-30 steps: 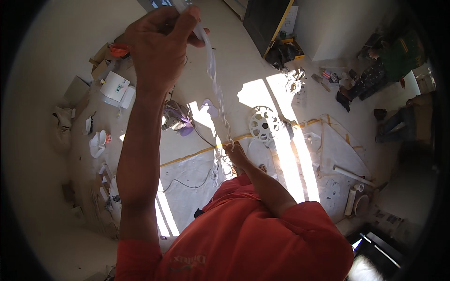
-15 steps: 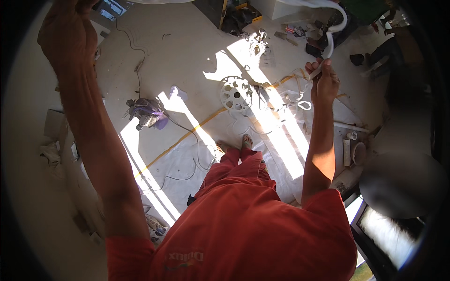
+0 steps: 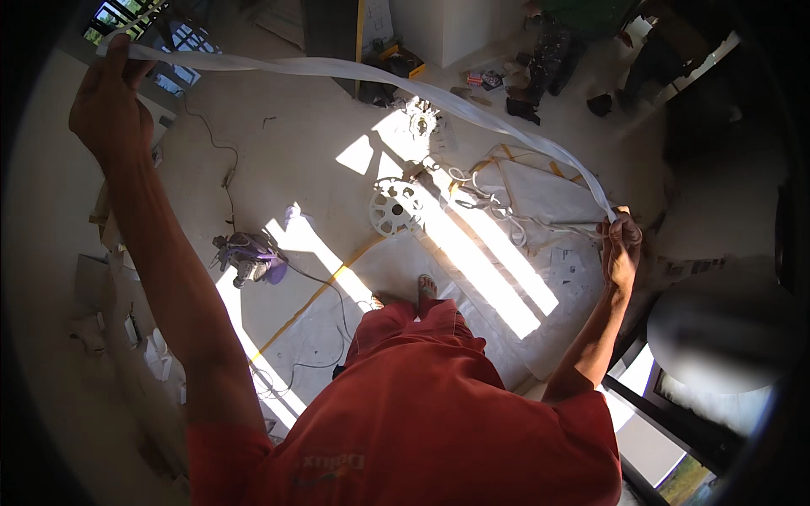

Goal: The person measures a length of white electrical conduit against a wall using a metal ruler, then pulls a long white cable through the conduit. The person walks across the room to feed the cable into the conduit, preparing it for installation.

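A long, flexible white strip (image 3: 460,104) runs in a sagging arc between my raised hands, slightly twisted along its length. At the upper left, my left hand (image 3: 114,110) is closed round one stretch of it, and a thin end goes on past the fingers. My right hand (image 3: 622,244), lower and out to the right, pinches the strip between thumb and fingers. More of the white material trails from that hand toward loose loops (image 3: 485,198) on the floor. Beside the loops lies a white spool (image 3: 395,208) with round holes.
A purple-and-grey corded machine (image 3: 251,255) sits on the floor to the left. White sheeting (image 3: 561,287) edged with yellow tape covers the floor round my feet. Two other people, one in dark trousers (image 3: 553,63), are at the far right. A yellow box (image 3: 403,59) stands at the back.
My right hand has moved outward and down, toward me, still gripping the strip. The view has shifted, so my left hand and the whole arc of strip now show.
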